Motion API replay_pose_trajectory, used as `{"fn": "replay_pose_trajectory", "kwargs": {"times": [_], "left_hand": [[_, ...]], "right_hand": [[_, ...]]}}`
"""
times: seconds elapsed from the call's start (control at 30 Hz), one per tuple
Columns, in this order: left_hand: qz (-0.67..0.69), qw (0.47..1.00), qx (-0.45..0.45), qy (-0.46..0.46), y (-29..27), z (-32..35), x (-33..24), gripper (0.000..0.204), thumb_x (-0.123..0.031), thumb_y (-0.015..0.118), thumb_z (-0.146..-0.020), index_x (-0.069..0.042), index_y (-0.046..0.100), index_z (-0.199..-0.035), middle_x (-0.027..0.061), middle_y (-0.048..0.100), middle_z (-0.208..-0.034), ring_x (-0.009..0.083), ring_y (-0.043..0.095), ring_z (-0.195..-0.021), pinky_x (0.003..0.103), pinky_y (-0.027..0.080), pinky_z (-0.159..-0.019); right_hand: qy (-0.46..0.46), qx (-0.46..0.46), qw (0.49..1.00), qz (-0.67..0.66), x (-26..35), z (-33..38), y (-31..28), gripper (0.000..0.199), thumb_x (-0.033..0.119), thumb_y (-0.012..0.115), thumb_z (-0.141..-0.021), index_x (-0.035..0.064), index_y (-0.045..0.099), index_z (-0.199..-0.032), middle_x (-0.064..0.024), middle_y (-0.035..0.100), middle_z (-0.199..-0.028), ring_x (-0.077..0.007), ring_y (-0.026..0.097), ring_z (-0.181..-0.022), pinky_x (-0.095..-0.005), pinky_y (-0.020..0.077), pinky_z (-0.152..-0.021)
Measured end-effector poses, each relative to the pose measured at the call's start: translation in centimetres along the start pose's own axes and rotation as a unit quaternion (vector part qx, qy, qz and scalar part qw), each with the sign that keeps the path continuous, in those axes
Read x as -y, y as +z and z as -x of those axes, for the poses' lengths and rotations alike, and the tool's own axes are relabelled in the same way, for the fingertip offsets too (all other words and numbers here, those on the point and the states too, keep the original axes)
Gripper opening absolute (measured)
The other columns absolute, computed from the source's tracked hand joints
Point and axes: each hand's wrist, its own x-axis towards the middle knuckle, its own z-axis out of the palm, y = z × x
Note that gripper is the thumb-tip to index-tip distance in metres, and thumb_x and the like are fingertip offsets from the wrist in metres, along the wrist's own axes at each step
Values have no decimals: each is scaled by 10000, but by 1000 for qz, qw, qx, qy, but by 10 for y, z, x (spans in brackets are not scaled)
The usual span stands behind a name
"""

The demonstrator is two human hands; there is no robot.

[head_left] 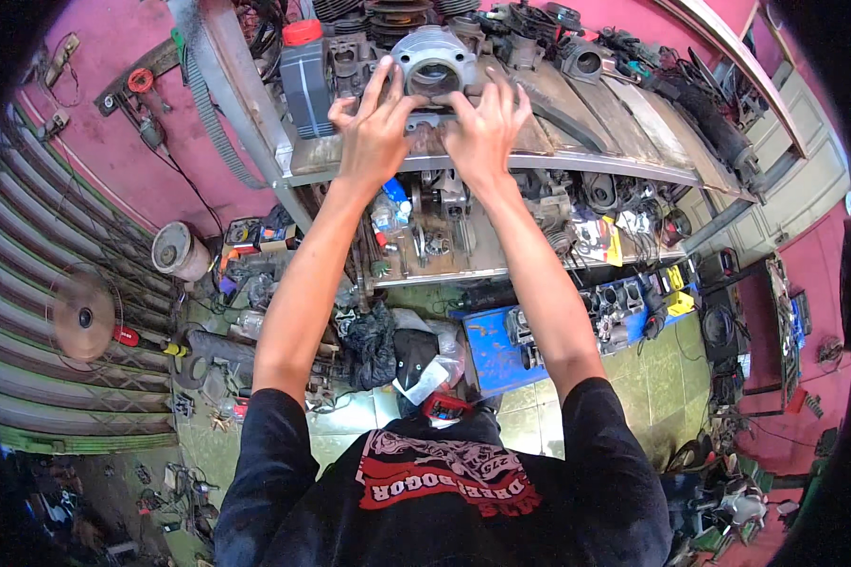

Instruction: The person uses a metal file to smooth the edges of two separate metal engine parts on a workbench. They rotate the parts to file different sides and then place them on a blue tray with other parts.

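The engine part (435, 45) I see is matt metal. The bottle (305, 93) looks smooth plastic, the boards (588, 106) rough wood.

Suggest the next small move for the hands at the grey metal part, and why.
Probably steady the grey metal part with both hands before shifting it. The left hand is at its lower left, the right hand at its lower right, and some fingers stand off it. The red-capped bottle close to the left hand suggests going gently.
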Motion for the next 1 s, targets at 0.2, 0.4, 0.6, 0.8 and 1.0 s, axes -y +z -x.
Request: {"fn": "replay_pose_trajectory", "kwargs": {"times": [0.2, 0.4, 0.6, 0.8, 1.0], "left_hand": [[6, 1000, 4, -28, 17, 17, 19, 467, -180, 873, -694, -235, 669, -1110, 68, 575, -1486, 200, 349, -1508, 515, 277, -974], [11, 999, 27, -46, 26, 31, 14, 513, -187, 862, -710, -261, 667, -1178, 46, 514, -1541, 216, 344, -1506, 530, 282, -977], [1, 998, 11, -55, 27, 45, 12, 429, -264, 819, -792, -265, 678, -1196, 37, 503, -1554, 211, 350, -1496, 551, 274, -989], [10, 997, -15, -75, 26, 48, 5, 426, -303, 803, -841, -254, 669, -1242, 16, 593, -1471, 221, 425, -1428, 523, 241, -1019], [36, 991, -75, -104, 31, 47, 17, 692, -319, 862, -783, -159, 574, -1391, 1, 660, -1370, 211, 481, -1353, 478, 223, -1048]], "right_hand": [[-9, 12, 1000, -7, 6, 7, 32, 317, 30, 748, -664, 146, 731, -959, -216, 599, -1097, -408, 520, -1246, -634, 279, -1090], [-22, 41, 999, -7, -4, 23, 34, 313, 75, 775, -674, 166, 737, -971, -220, 603, -1106, -399, 497, -1313, -649, 291, -1082], [-70, 79, 994, 13, -11, 30, 24, 367, 149, 802, -724, 238, 744, -1075, -164, 610, -1121, -384, 465, -1372, -657, 274, -1101], [-91, 79, 993, -17, -13, 33, 5, 341, 204, 776, -810, 269, 747, -1144, -91, 657, -1161, -341, 492, -1362, -623, 272, -1121], [-97, 63, 992, -42, -66, 27, -21, 315, 210, 745, -848, 189, 723, -1161, -29, 685, -1244, -269, 550, -1289, -572, 304, -1110]]}}
